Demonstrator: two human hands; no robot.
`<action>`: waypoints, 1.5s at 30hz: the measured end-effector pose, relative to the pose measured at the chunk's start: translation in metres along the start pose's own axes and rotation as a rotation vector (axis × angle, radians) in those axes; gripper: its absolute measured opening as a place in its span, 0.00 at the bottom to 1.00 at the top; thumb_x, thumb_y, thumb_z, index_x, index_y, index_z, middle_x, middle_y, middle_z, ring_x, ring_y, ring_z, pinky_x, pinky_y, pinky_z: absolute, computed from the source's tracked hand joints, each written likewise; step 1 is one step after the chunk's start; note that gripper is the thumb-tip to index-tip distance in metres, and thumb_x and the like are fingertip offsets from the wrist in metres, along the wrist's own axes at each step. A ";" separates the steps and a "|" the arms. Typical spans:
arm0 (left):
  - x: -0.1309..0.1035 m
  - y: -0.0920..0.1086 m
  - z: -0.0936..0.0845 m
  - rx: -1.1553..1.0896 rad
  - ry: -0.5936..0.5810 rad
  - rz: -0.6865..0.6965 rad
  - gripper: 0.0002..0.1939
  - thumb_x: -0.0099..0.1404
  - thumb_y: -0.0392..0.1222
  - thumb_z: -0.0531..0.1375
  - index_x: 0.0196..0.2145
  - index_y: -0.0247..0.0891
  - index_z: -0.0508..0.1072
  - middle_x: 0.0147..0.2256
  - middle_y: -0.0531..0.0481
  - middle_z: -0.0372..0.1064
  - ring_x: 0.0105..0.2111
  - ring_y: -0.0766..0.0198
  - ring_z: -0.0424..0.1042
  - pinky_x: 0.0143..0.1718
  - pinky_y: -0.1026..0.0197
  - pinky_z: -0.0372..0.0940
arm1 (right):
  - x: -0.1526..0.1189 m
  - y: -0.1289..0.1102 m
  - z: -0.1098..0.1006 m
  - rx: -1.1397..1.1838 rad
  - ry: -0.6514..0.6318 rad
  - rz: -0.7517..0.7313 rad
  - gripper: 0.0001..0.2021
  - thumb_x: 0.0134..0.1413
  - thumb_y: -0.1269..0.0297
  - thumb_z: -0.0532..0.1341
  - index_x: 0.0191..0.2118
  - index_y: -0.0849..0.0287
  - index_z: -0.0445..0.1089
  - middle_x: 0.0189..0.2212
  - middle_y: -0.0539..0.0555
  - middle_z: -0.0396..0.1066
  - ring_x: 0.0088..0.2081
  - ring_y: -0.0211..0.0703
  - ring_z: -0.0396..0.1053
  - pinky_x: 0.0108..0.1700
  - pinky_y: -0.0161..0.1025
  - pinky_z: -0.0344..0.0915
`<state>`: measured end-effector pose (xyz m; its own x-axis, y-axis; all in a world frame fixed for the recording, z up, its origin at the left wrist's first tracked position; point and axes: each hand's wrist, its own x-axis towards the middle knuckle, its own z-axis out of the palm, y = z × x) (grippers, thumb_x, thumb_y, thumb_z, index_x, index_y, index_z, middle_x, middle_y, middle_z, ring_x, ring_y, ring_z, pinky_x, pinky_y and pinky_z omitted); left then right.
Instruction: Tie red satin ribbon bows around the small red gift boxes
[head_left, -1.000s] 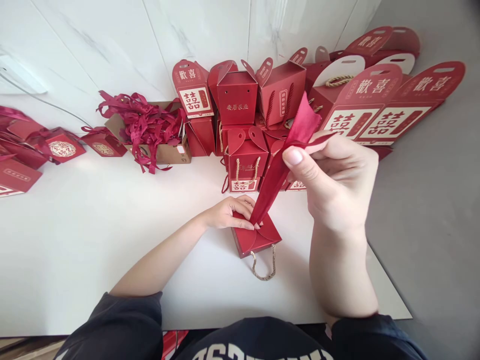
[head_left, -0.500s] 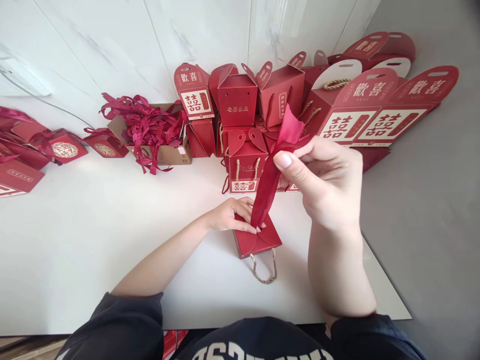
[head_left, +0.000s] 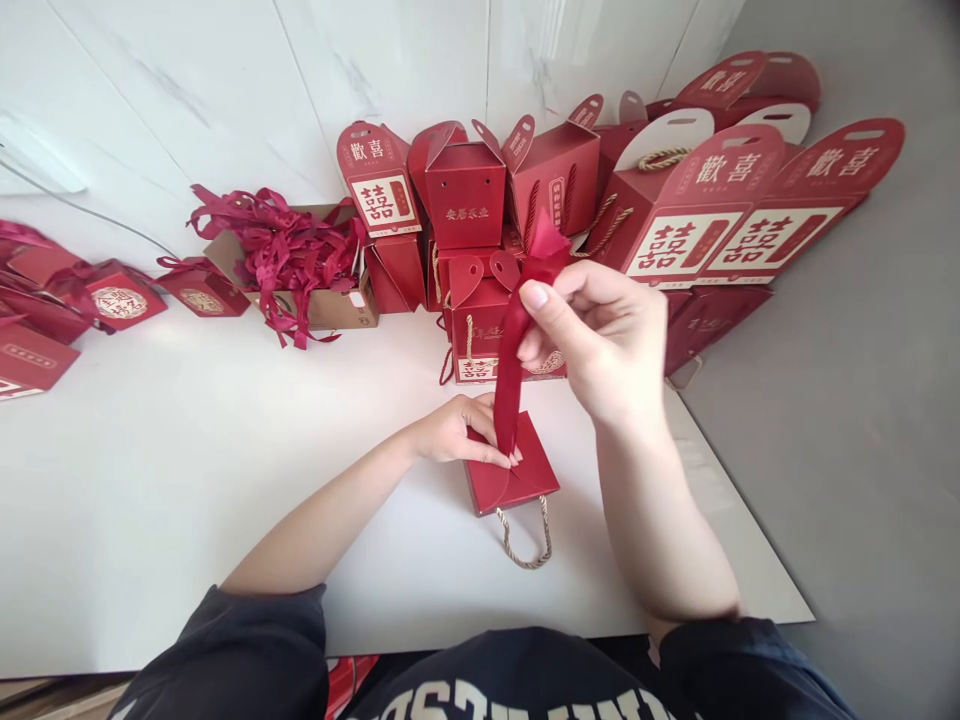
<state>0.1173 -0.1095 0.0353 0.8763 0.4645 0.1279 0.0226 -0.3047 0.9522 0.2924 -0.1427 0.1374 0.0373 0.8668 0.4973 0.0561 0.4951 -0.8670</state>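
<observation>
A small red gift box (head_left: 534,465) lies on the white table in front of me, its gold rope handle (head_left: 527,562) looped toward my body. My left hand (head_left: 465,432) rests on the top of the box, fingers pressed together at the lower end of a dark red ribbon (head_left: 508,385). The ribbon rises from the middle of the box top. Higher up, my right hand (head_left: 607,335) pinches its upper part between thumb and fingers, and the loose end sticks up above the thumb. Whether the ribbon passes through the box top is hidden by my left fingers.
Behind stand several stacked red boxes (head_left: 469,205), and large open-topped ones (head_left: 701,225) lean at the right by the grey wall (head_left: 862,420). A cardboard box (head_left: 341,308) heaped with red ribbons (head_left: 289,250) sits back left. Ribboned boxes (head_left: 120,295) line the left side.
My right hand has moved left and slightly in, so the ribbon now stands nearly upright. My left hand stays on the box. The view has shifted slightly.
</observation>
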 end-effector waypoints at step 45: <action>0.001 -0.001 0.001 -0.049 0.023 -0.027 0.10 0.55 0.39 0.69 0.35 0.34 0.78 0.40 0.42 0.75 0.40 0.59 0.75 0.45 0.58 0.69 | -0.093 0.050 -0.008 -0.205 -0.266 0.375 0.05 0.58 0.65 0.61 0.32 0.57 0.66 0.31 0.50 0.68 0.34 0.40 0.65 0.38 0.38 0.61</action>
<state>0.1189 -0.1098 0.0346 0.8641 0.4917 0.1075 0.0221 -0.2505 0.9679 0.3000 -0.1995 0.0482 -0.1611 0.9814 0.1044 0.2838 0.1474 -0.9475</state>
